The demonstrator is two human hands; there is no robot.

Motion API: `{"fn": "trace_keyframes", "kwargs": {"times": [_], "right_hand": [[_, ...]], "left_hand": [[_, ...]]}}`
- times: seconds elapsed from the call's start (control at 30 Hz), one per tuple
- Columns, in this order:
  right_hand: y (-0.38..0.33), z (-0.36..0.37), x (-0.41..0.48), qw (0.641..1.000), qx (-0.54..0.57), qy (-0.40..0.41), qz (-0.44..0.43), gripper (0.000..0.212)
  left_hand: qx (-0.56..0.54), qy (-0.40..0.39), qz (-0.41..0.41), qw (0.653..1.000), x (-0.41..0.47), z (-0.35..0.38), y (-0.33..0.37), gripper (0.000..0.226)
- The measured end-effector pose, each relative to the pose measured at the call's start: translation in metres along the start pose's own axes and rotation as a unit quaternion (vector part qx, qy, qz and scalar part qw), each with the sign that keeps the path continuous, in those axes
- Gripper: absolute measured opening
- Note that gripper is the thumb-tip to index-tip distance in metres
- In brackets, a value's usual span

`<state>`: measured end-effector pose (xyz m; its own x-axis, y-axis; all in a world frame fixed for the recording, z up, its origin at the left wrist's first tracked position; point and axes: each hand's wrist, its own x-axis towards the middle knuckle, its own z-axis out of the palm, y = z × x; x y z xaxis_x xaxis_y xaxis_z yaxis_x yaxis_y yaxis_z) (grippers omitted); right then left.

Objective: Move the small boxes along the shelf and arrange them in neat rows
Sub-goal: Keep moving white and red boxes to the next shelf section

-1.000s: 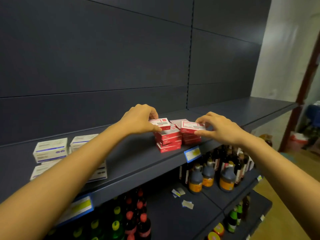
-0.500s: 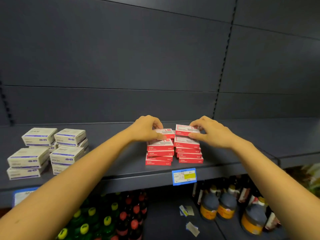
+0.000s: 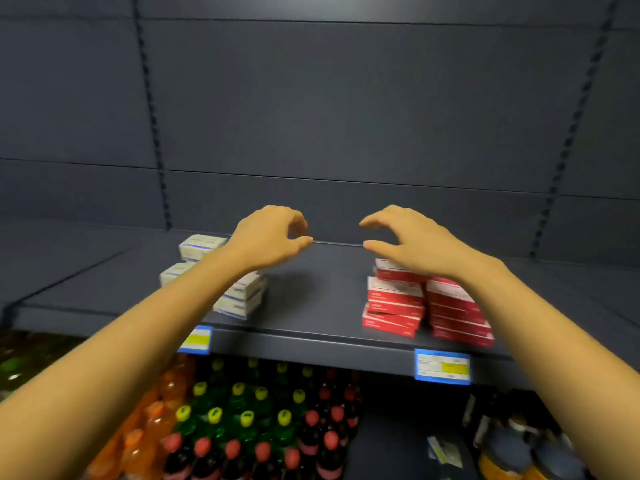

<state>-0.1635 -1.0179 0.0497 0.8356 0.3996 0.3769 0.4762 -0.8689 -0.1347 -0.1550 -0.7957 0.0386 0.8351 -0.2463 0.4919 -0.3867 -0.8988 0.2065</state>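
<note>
Two side-by-side stacks of small red boxes point(image 3: 394, 306) stand near the front edge of the dark shelf point(image 3: 311, 337), right of centre. White boxes with blue stripes point(image 3: 242, 296) are stacked to the left, partly hidden by my left forearm. My left hand point(image 3: 270, 237) hovers above the bare shelf between the two groups, fingers curled and apart, holding nothing. My right hand point(image 3: 412, 237) floats just above the back of the red stacks, fingers spread, touching no box that I can see.
Blue price tags point(image 3: 442, 367) hang on the shelf's front lip. Below stand rows of bottles with yellow, red and orange caps point(image 3: 242, 427) and dark jugs point(image 3: 502, 452) at the lower right. A dark panel wall backs the shelf.
Both hands have let go of the red boxes and lifted up and apart. The view has swung left, so the red stacks now sit on the right.
</note>
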Motion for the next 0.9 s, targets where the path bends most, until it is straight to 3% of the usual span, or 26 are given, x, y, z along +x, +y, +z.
{"fn": "trace_keyframes", "kwargs": {"times": [0.47,0.9], "right_hand": [[-0.229,0.08,0.104,0.974,0.071,-0.038,-0.212,0.038],[-0.454,0.167,0.183,0.96,0.097,-0.076,-0.25,0.038]], "left_hand": [[0.106,-0.01,-0.218,0.97,-0.143,-0.121,-0.194,0.033],[0.159,-0.005,-0.286,0.945,-0.265,-0.223,-0.38,0.034]]}}
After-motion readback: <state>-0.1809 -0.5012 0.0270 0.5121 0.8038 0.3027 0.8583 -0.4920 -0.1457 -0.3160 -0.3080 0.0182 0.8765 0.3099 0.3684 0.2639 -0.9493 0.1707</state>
